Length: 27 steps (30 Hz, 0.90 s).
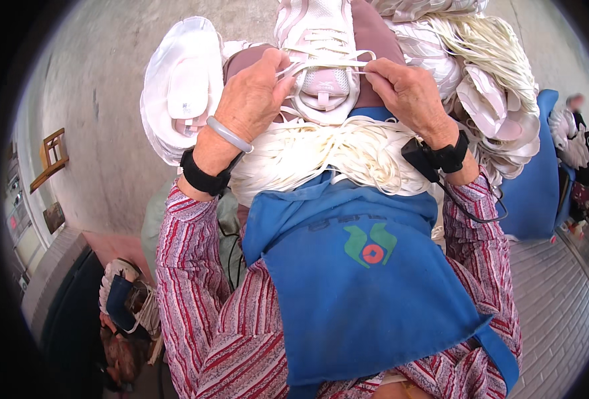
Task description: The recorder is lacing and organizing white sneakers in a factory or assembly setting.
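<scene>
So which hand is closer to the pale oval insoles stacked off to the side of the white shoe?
Left. The left hand sits right beside the pale oval insoles; the right hand is across the white lace-up shoe, farther away.

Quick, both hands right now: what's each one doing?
Left hand: closed, pinching one end of the white lace on the white shoe.
Right hand: closed, pinching the lace's other end.

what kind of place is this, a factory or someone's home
Most likely a small shoe-making workshop. Both hands, left hand and right hand, thread a lace on a white shoe upper over a lap heaped with loose white laces, and piles of unfinished white uppers sit on the bare concrete floor.
</scene>
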Each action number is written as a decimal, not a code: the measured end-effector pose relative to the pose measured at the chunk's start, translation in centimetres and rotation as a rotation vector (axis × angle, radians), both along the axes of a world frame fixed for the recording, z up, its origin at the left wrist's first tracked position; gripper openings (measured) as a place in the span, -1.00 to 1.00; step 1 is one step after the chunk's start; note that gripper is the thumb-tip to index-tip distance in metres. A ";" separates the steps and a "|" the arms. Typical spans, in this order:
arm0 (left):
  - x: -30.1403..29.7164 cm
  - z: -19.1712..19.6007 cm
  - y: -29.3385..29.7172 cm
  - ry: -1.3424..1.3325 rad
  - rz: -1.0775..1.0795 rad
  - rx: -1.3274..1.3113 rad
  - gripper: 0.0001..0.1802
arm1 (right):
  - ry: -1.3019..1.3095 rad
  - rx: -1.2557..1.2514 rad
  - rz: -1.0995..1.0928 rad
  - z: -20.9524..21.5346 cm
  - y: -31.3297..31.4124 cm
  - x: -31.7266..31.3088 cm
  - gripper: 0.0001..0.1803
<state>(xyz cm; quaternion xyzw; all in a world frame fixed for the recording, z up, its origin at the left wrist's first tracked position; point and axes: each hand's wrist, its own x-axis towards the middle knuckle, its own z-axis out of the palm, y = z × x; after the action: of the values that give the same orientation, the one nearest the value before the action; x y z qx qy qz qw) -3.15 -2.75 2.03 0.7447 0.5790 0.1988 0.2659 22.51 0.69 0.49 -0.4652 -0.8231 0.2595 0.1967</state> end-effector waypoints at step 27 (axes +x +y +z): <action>-0.7 -0.6 1.9 0.155 0.049 0.059 -0.77 | 0.160 -0.060 -0.095 -1.9 -0.4 -0.7 -0.86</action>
<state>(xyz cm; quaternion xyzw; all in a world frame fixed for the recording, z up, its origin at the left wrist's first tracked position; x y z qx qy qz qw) -3.89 -0.83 1.47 0.7510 0.6096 0.1642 0.1933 21.78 0.29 -1.38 -0.4873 -0.7737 0.3107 0.2597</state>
